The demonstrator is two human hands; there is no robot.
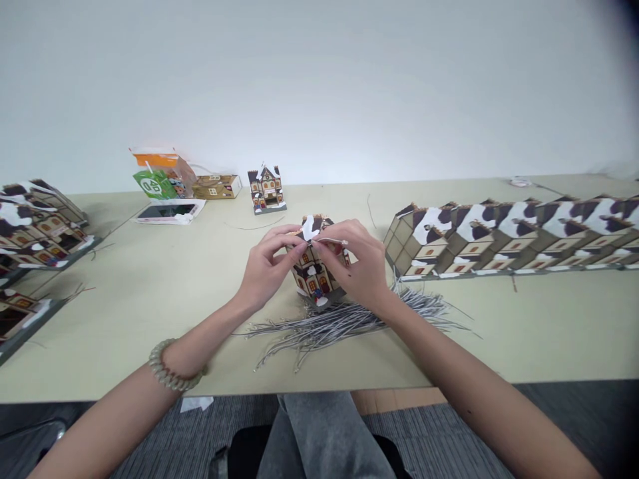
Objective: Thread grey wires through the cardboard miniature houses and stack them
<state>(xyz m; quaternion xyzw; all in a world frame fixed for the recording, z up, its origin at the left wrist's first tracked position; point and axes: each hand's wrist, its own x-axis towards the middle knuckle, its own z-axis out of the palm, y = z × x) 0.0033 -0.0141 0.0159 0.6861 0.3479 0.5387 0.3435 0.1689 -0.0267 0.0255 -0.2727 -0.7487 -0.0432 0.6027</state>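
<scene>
In the middle of the table stands a small model house [315, 274] with a snow-patched roof, held between my two hands. My left hand [270, 263] is closed at the left side of its roof, thumb and fingers pinching near the front edge. From the other side my right hand [363, 261] pinches a thin grey cord [333, 241] against the roof, its looped end sticking out past the fingers. My fingertips nearly meet, and the exact contact point is hidden. Under and in front of the house lies a loose bundle of grey cords [344, 322].
A row of similar houses [469, 239] runs along the right. More houses [44, 223] stand at the left edge. At the back are a single house [267, 188], a patterned box [217, 186], a phone [167, 211] and an orange-topped bag [167, 166].
</scene>
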